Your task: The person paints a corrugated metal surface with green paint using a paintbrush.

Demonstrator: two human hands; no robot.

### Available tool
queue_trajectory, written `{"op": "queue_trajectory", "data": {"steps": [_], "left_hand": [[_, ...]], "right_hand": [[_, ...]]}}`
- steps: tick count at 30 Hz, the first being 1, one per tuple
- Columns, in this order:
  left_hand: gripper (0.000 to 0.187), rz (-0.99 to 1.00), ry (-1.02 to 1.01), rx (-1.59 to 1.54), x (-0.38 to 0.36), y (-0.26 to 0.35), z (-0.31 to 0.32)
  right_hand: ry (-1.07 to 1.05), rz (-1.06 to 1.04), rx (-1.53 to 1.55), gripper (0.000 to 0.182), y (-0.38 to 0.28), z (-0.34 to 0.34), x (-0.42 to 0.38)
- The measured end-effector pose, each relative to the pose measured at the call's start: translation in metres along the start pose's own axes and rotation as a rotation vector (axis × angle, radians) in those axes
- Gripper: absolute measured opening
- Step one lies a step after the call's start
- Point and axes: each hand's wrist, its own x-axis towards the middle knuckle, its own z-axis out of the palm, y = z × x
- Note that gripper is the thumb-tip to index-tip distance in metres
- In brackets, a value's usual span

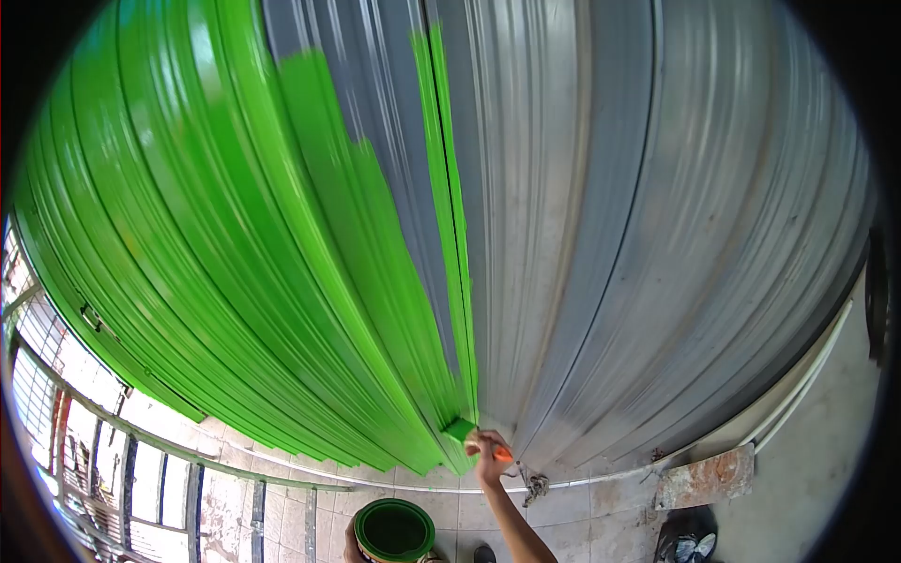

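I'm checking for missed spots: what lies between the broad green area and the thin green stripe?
In the head view, a grey strip without green paint separates the broad green area from the thin green stripe, narrowing downward.

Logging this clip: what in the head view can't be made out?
All in the head view:
- Left hand: its grip is mostly hidden by the paint can and the bottom edge.
- The can's lower body: cut off by the bottom edge; the paint level is too dark to judge.
- Paintbrush: mid-handle covered by the right hand.
- Ribbed panels: tops cut off by the upper edge.
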Motion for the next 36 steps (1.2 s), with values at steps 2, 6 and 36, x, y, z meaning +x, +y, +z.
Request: {"op": "queue_trajectory", "data": {"steps": [2,6,36], "left_hand": [[0.106,0.018,0.002,-0.014,-0.003,0.017,-0.009],[0.106,0.04,0.013,-0.03,-0.008,0.043,-0.018],[0.103,0.697,0.189,0.404,0.021,0.154,-0.045]], "right_hand": [[-0.029,-0.055,-0.007,0.012,-0.057,0.047,0.017],[-0.091,-0.253,-0.043,0.015,-0.111,0.085,0.025],[-0.686,0.054,-0.179,0.014,-0.378,0.115,-0.049]]}}
